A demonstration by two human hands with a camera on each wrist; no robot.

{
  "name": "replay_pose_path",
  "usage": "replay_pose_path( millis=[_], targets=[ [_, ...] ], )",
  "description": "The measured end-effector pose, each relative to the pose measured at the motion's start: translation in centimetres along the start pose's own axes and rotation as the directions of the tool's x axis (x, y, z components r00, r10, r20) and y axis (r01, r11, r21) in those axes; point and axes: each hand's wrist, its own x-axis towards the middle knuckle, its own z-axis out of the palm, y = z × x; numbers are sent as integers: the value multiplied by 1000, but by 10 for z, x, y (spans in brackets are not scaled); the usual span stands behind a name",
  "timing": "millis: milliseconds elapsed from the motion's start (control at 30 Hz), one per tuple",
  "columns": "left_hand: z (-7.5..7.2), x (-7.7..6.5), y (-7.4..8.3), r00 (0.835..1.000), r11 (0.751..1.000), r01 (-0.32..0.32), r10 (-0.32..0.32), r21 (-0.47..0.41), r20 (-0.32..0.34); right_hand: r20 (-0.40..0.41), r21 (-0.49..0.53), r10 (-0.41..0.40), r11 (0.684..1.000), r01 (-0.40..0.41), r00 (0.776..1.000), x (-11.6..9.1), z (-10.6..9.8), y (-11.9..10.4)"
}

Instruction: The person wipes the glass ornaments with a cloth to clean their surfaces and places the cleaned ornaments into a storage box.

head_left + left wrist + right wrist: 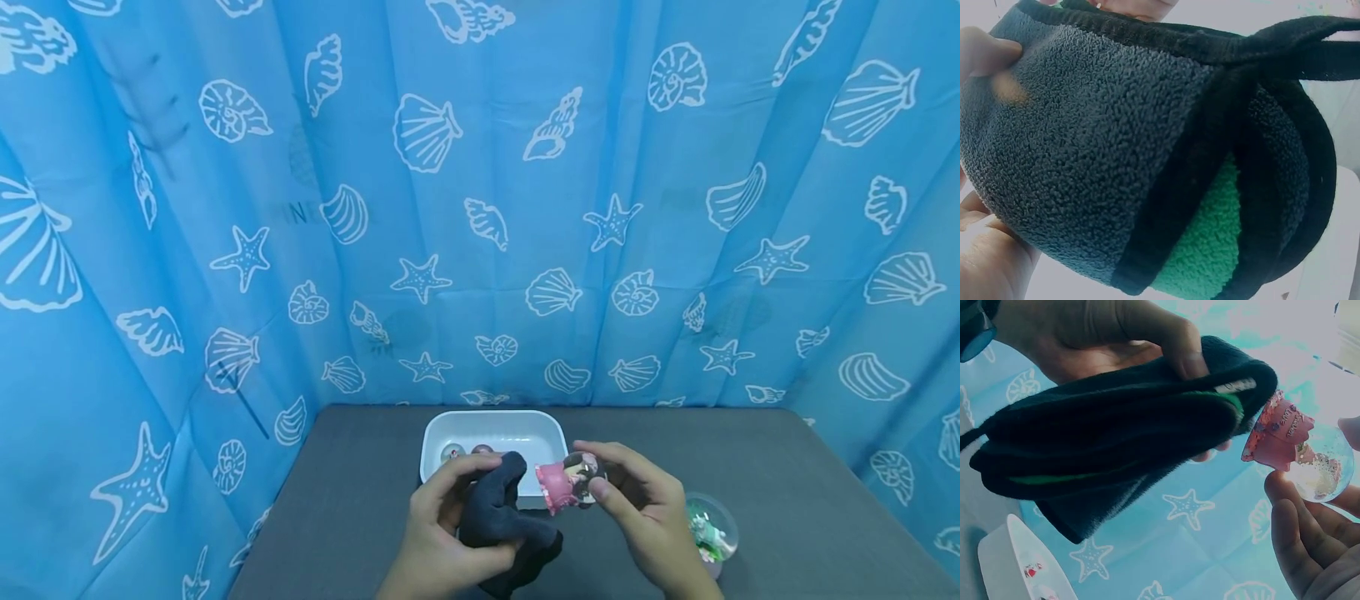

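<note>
My left hand (438, 533) grips a folded dark grey fleece cloth (495, 512) with black edging. A green layer shows between its folds, and a black loop (1316, 59) hangs off one end in the left wrist view. In my right hand (648, 508), the fingers and thumb hold a small snow globe (557, 486) by its clear ball. Its pink ruffled base (1275, 437) points toward the cloth, with its edge right beside the fold in the right wrist view. Dark and light shapes show inside the ball.
Behind the hands stands a white tray (525, 423) with small round items (452, 452) at its left end. Another snow globe (708, 529) with green inside sits right of my right forearm. A blue shell-print curtain (480, 208) hangs behind the grey table (337, 500).
</note>
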Motion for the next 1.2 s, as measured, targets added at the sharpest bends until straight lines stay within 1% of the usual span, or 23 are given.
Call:
replay_pose_path(
  millis=[133,233,400,500,667,733,833,967,1133,1200],
  targets=[
    [0,0,1,1000,1000,14,-14,-14,-9,-16,-28,13,1000,-14,1000,1,-4,0],
    [-1,0,0,1000,1000,2,-2,-19,-19,-12,-19,11,1000,-11,1000,2,-6,1],
    [-8,0,-2,996,997,-76,75,-9,-45,-19,6,-2,1000,2,1000,3,-3,2],
    [-16,0,-3,990,992,-127,126,-4,-59,-32,3,16,1000,-15,999,4,0,4],
    [-26,0,-3,985,987,-162,161,-9,-68,-49,-85,81,993,-85,996,6,5,11],
    [-29,1,-2,987,989,-149,148,-8,-68,-60,-117,113,986,-119,992,7,9,16],
    [-31,1,-1,993,995,-103,102,-10,-63,-69,-141,154,977,-163,986,8,16,24],
    [-32,0,-3,998,998,-48,47,-32,-37,-78,-160,201,964,-211,976,11,25,36],
    [-32,0,-6,1000,999,-15,15,-42,-3,-83,-189,233,951,-245,969,17,36,51],
    [-33,0,-8,1000,999,-12,12,-47,5,-73,-198,254,944,-263,965,20,39,56]
  ],
)
